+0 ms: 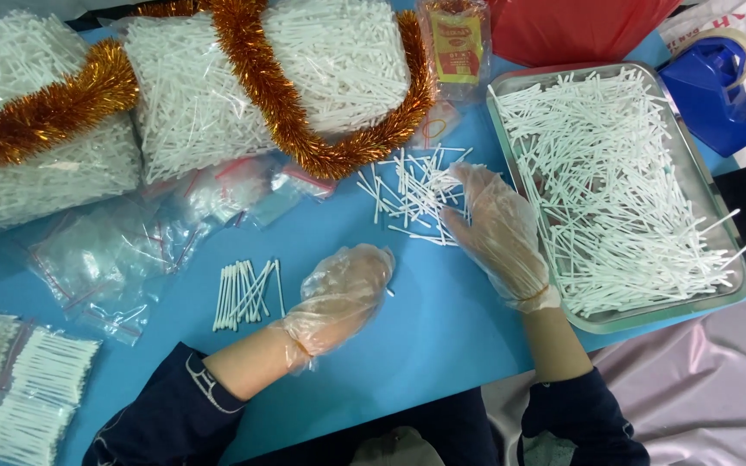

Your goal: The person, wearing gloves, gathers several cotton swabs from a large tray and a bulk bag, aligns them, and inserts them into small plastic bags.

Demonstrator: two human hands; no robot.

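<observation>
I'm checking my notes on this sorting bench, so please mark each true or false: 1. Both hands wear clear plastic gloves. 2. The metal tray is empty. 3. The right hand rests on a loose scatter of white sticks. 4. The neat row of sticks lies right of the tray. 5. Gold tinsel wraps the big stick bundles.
1. True: the left hand and right hand both wear clear gloves.
2. False: the metal tray is full of white sticks.
3. True: its fingers lie on the loose scatter of sticks.
4. False: the neat row of sticks lies left of the left hand, far from the tray.
5. True: gold tinsel wraps the big bundles.
</observation>
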